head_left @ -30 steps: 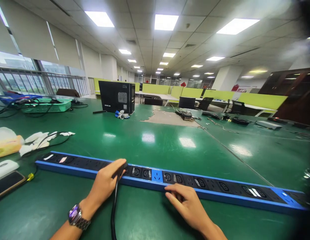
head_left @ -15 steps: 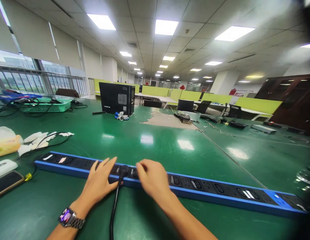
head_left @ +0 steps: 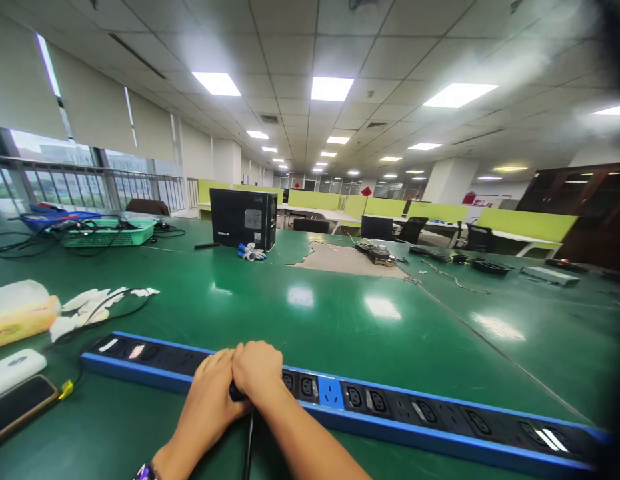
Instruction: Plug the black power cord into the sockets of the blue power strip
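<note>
A long blue-edged black power strip point(head_left: 415, 430) lies across the green table, with rows of sockets on its upper face. My left hand point(head_left: 215, 387) is wrapped over the strip left of its middle, its fingers reaching to the far edge. Pressed against it, my right hand point(head_left: 260, 373) is closed over a black plug point(head_left: 236, 392), most of which the two hands hide. From beneath them a black power cord point(head_left: 249, 447) runs down towards me. Whether the plug is fully seated in its socket cannot be seen.
To the left lie a phone point(head_left: 20, 407), a white rounded device point(head_left: 17, 370), a tissue pack point(head_left: 23, 317) and crumpled white gloves point(head_left: 85, 310). Farther back stand a black computer tower point(head_left: 243, 219) and a green basket point(head_left: 107, 233) with cables. Loose parts point(head_left: 380, 253) lie back right.
My left hand, spread before, has closed round the strip. My right hand has moved left onto the plug, against my left hand. The camera view has tilted up slightly.
</note>
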`<action>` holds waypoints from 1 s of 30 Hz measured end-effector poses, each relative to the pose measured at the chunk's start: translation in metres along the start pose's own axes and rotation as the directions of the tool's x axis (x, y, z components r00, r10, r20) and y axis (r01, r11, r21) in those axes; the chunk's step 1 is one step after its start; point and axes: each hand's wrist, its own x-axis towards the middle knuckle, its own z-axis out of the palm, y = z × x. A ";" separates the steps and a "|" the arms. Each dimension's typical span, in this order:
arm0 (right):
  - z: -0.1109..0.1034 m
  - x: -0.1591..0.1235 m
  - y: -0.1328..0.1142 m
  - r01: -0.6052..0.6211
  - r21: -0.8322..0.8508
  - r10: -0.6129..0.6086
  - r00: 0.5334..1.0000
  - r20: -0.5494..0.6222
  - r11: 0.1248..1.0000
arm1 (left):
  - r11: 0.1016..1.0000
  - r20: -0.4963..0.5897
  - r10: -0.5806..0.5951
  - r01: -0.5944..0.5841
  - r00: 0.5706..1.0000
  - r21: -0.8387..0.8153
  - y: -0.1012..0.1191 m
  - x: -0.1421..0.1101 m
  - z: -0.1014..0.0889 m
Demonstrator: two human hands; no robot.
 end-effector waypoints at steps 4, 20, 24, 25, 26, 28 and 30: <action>0.005 0.002 -0.006 -0.031 0.052 0.034 0.998 -0.053 0.998 | 0.998 0.023 0.050 -0.049 0.998 -0.036 -0.006 -0.003 -0.004; -0.014 -0.084 0.172 -0.140 -0.155 0.080 0.937 -0.340 0.978 | 0.966 0.038 0.172 -0.161 0.984 -0.203 0.015 0.009 0.011; -0.010 -0.081 0.170 -0.135 -0.149 0.078 0.938 -0.337 0.980 | 0.954 -0.035 0.192 -0.195 0.981 -0.229 0.012 0.009 0.014; -0.010 -0.080 0.169 -0.138 -0.148 0.081 0.937 -0.339 0.979 | 0.951 -0.048 0.196 -0.202 0.979 -0.235 0.012 0.010 0.014; -0.011 -0.080 0.167 -0.145 -0.147 0.087 0.936 -0.342 0.978 | 0.948 -0.057 0.198 -0.206 0.979 -0.243 0.012 0.010 0.014; -0.013 -0.080 0.166 -0.160 -0.151 0.100 0.934 -0.344 0.975 | 0.942 -0.065 0.196 -0.206 0.979 -0.264 0.013 0.011 0.016; -0.014 -0.081 0.167 -0.165 -0.157 0.103 0.934 -0.343 0.974 | 0.937 -0.064 0.182 -0.193 0.981 -0.291 0.013 0.011 0.018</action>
